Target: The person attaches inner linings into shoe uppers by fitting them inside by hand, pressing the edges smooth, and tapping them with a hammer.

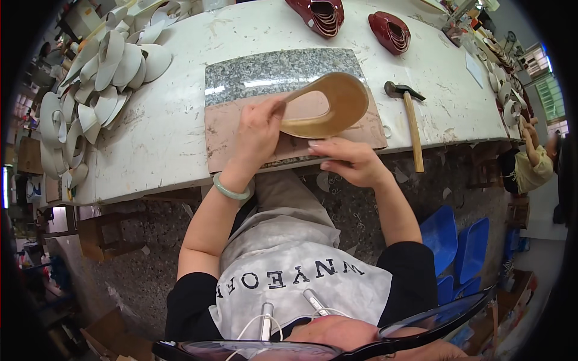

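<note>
My left hand (259, 129) is closed on the narrow end of a glossy tan-gold shoe upper (349, 105), a curved piece with an oval opening. The upper is tilted above a work slab (283, 66), speckled grey stone at the far side and covered in pinkish-brown material nearer me. Just below the upper's near edge is my right hand (356, 161), its fingers bent and the thumb apart from them. Nothing shows between those fingers. A pale green bangle (232, 188) circles my left wrist.
A hammer (412, 123) with a wooden handle lies right of the slab. White curved shoe pieces (111, 60) pile up at the left. Two dark red shoe uppers (390, 33) sit at the far side. Blue chairs (471, 249) stand below right; another person (533, 162) is at far right.
</note>
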`<state>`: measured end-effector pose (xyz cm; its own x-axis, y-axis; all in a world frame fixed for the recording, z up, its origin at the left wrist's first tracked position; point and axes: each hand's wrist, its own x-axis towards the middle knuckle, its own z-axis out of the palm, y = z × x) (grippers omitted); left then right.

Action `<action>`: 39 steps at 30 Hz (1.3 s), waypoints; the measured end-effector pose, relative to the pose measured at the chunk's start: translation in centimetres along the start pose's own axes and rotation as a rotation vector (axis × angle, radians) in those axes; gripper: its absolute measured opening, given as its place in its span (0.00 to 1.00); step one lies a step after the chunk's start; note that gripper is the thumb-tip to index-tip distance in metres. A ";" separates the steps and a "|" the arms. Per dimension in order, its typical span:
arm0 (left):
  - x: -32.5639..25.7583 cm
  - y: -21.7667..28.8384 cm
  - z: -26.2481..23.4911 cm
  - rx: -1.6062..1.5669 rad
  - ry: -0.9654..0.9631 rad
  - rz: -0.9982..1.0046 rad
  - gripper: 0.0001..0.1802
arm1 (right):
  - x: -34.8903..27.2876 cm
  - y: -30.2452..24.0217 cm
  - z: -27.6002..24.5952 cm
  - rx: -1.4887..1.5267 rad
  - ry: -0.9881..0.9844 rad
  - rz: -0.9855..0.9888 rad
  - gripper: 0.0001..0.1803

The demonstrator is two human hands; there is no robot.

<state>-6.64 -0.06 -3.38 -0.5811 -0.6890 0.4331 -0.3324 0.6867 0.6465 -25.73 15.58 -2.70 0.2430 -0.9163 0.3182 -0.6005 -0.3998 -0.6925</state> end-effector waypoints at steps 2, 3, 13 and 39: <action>1.1 0.2 0.0 -0.087 0.009 -0.078 0.17 | -1.9 0.0 -0.5 0.601 0.169 0.254 0.17; 1.5 0.3 -0.3 -0.610 -0.036 -0.421 0.17 | -1.6 -0.7 0.2 0.709 0.316 0.454 0.18; 1.5 -0.3 -0.2 -1.494 -0.419 -0.604 0.18 | 7.5 -2.8 3.1 0.260 0.606 0.205 0.19; 5.1 -17.0 -19.3 0.391 0.486 -0.127 0.26 | 11.1 19.0 -13.5 -0.872 0.620 0.169 0.32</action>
<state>10.39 -19.75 -0.04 -0.1461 -0.7342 0.6630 -0.6764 0.5632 0.4746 -44.74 -1.83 -3.59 -0.1740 -0.6892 0.7033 -0.9846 0.1091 -0.1367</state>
